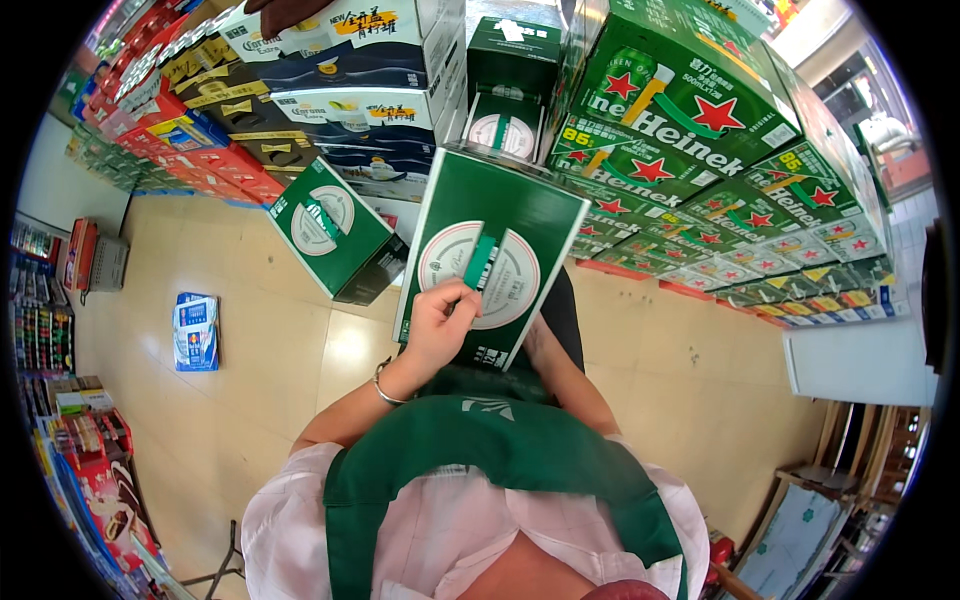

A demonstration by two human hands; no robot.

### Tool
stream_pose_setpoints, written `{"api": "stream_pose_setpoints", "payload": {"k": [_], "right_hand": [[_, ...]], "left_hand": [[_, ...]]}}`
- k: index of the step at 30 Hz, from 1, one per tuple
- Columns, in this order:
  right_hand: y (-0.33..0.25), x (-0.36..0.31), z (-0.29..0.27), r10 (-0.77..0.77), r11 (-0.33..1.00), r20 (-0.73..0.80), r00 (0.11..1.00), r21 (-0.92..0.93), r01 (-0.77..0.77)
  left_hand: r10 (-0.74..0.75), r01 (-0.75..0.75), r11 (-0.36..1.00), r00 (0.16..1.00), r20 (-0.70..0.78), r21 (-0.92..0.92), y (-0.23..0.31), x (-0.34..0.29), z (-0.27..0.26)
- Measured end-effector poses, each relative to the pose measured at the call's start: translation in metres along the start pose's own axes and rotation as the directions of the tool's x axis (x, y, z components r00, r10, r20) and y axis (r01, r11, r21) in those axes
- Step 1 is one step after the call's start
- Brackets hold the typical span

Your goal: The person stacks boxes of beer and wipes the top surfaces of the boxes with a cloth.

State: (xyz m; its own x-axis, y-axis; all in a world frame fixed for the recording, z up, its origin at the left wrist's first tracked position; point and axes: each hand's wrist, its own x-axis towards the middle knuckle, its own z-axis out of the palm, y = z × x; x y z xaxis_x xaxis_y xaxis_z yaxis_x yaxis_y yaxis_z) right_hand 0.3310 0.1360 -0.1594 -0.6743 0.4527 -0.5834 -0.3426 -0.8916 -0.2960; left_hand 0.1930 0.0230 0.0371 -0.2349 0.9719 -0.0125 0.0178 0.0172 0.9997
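Green carton (450,190) sits under left hand (444,316), handle (481,260) seemingly pinched.

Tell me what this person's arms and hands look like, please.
Loose, short, pale pink sleeves with faint lines leave both forearms bare. The left hand wears no glove, and a silvery bracelet circles its wrist. No jewellery shows on the right forearm; the right hand is hidden.

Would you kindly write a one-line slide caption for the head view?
The left hand grips the strap of a green carton, right forearm partly behind it, stacked cartons ahead.
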Motion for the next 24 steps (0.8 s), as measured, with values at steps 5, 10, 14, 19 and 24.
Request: {"api": "stream_pose_setpoints", "payload": {"k": [5,10,14,19,24], "right_hand": [[0.003,0.012,0.011,-0.032,0.999,0.076,0.997,0.031,0.029],[0.019,0.003,0.009,0.01,0.999,0.112,0.994,0.033,-0.013],[0.018,-0.006,0.007,0.002,1.0,0.172,0.985,0.023,-0.006],[-0.007,-0.016,0.023,-0.02,1.0,0.288,0.958,0.001,0.02],[0.008,0.014,-0.006,-0.016,1.0,0.078,0.997,0.007,0.016]], "left_hand": [[0.17,-0.179,0.962,0.984,0.06,0.204,0.012,0.026,-0.005],[0.242,-0.256,0.942,0.966,0.088,0.215,0.004,0.04,0.007],[0.104,-0.1,0.993,0.993,0.054,-0.057,-0.013,0.039,0.015],[0.046,-0.044,0.996,0.999,0.024,-0.079,-0.012,0.037,-0.005],[0.074,-0.076,0.996,0.996,-0.042,-0.051,-0.013,0.063,-0.022]]}}
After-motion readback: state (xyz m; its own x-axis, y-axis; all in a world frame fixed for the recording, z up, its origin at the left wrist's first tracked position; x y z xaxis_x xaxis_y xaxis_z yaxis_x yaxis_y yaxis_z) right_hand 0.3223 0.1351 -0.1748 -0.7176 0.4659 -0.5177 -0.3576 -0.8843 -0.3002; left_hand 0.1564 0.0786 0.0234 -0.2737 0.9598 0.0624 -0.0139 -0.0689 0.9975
